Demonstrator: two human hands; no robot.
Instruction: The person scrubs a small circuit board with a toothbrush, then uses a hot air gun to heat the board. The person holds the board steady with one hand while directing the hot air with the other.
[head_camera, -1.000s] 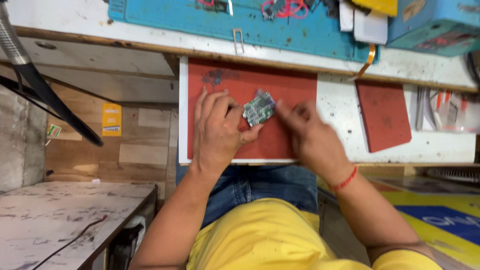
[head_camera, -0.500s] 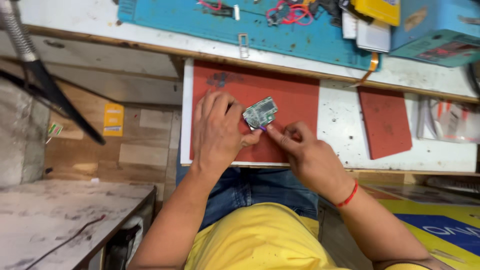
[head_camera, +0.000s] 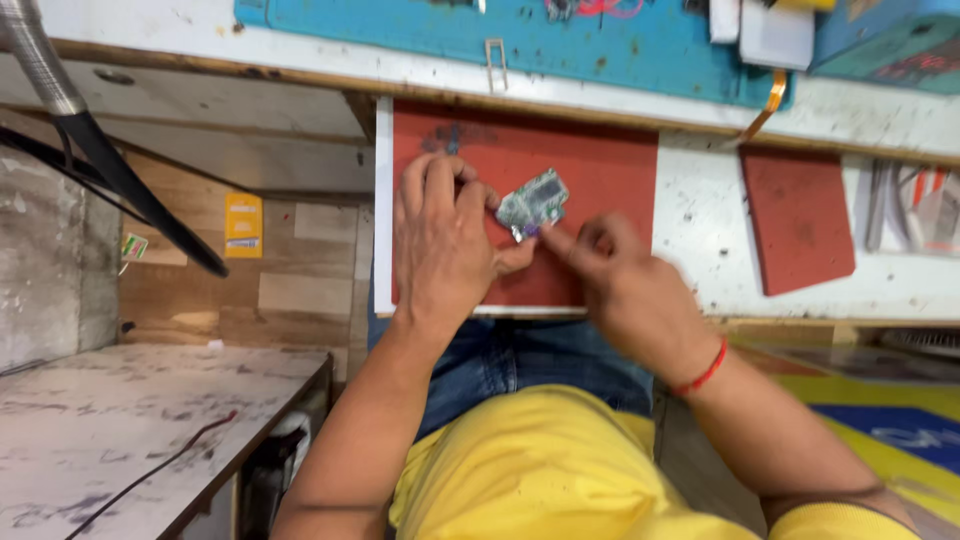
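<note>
A small grey-green circuit board is held just above a red work mat on the white bench. My left hand lies over the mat's left half, with its fingertips gripping the board's left edge. My right hand, which has a red thread at the wrist, comes in from the lower right. Its thumb and forefinger pinch the board's lower corner. Whether the fingertips hold some small part there, I cannot tell.
A second, smaller red mat lies to the right on the white bench. At the back is a blue mat with wires and boxes. A flexible metal hose and dark arm hang at the left. A low grey table stands at lower left.
My right hand has slid from the board's right side down to its lower corner. The board has tilted slightly, and my left hand keeps its grip.
</note>
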